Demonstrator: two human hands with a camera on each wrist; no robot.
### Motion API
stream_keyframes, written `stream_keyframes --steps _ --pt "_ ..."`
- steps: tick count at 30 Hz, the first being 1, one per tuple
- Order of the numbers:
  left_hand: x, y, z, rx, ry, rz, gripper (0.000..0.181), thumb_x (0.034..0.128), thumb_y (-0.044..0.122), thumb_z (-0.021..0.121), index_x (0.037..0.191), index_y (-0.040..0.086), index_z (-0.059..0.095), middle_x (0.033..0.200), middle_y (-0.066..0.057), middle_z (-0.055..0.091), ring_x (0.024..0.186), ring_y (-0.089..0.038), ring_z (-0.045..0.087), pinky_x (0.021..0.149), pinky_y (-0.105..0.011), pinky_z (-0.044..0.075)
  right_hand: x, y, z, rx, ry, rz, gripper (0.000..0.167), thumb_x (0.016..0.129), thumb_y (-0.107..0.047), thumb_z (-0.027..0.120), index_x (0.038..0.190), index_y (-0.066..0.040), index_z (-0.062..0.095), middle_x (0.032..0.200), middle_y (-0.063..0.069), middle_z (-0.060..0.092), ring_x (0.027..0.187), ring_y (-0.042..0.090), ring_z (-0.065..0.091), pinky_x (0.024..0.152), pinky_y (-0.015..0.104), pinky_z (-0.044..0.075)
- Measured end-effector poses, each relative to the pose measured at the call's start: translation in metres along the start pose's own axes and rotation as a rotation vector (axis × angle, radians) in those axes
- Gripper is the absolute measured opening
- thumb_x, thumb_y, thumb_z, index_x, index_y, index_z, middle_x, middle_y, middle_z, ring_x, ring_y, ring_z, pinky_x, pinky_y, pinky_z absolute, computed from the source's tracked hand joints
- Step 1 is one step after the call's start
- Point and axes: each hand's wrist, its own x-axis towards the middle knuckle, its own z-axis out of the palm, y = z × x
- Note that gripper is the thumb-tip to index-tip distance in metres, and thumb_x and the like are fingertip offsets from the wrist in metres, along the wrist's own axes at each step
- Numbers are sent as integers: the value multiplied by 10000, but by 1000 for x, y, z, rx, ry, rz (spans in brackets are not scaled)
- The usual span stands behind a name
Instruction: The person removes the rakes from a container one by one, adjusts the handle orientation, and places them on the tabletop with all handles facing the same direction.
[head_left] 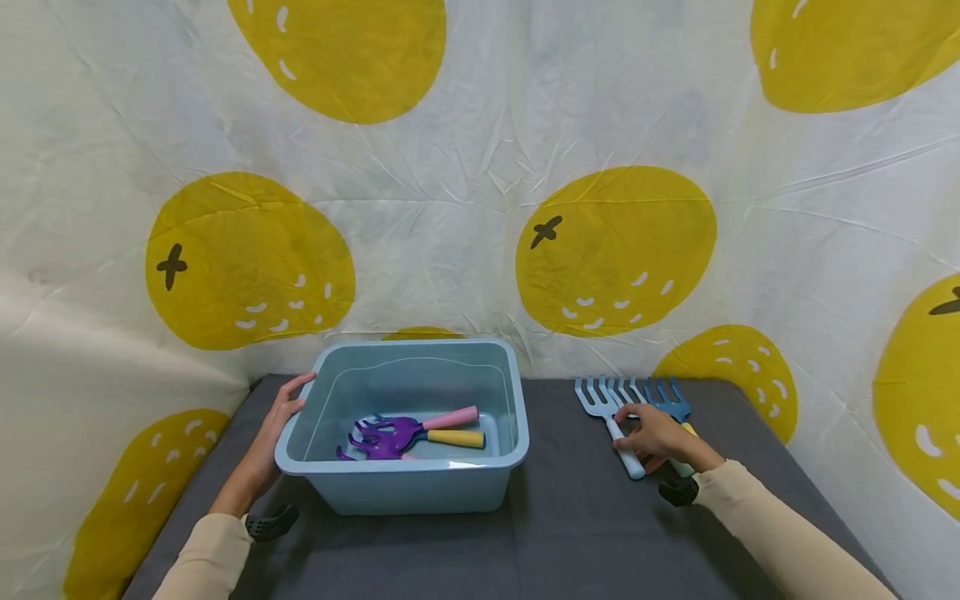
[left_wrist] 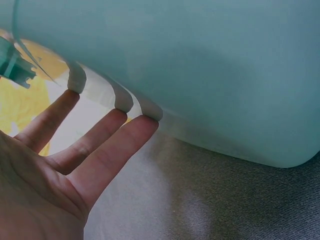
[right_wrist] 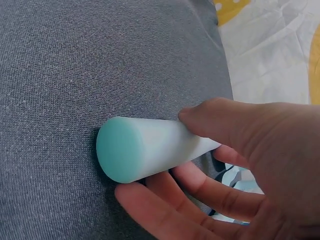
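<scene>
My right hand [head_left: 654,435] pinches the pale blue handle of a light-blue hand rake [head_left: 596,402] lying on the cloth. In the right wrist view, my thumb and fingers lie on opposite sides of that handle [right_wrist: 160,145]. Beside it are a second light rake, partly hidden by my hand, and a blue rake [head_left: 667,402] with a yellow handle. My left hand [head_left: 264,437] is at the left side of a light-blue plastic basin [head_left: 420,492]; in the left wrist view, straight fingertips [left_wrist: 142,127] touch its outer wall.
Inside the basin lie several small garden tools, among them purple rake heads [head_left: 397,433], a pink handle [head_left: 453,417] and a yellow handle [head_left: 457,438]. Dark grey cloth [head_left: 570,533] covers the table. A white curtain [head_left: 450,267] with yellow fruit shapes hangs behind it.
</scene>
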Motion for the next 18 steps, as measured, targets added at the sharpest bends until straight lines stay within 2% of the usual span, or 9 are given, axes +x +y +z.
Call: stream_keyframes --steps 3,8,13,18 --pt "-1 0 -1 -17 -6 0 549 1112 441 291 1621 262 195 1624 -129 133 1328 -406 357 921 -265 446 1 -5 -3 -28 -8 -9 455 931 -155 767 1292 6 543 878 89 713 693 267 676 540 460 580" --pt "-1 0 0 -23 -9 1 551 1113 444 293 1622 256 193 1632 -129 116 1332 -412 356 918 -253 443 2 -22 -18 -94 -26 -79 483 959 -185 737 1336 12 509 920 129 681 685 313 665 527 458 576" --pt "-2 1 1 -21 -1 6 535 1119 419 290 1619 250 199 1619 -139 142 1314 -419 378 923 -282 455 4 -55 -39 -148 -74 -168 469 973 -176 720 1347 5 503 934 117 672 711 292 631 559 453 584" --pt "-1 2 2 -15 10 6 525 1120 400 292 1616 250 204 1613 -157 161 1299 -428 400 921 -295 460 8 -95 -59 -231 -127 -283 468 976 -206 719 1354 -21 514 982 120 697 665 246 614 547 389 562"
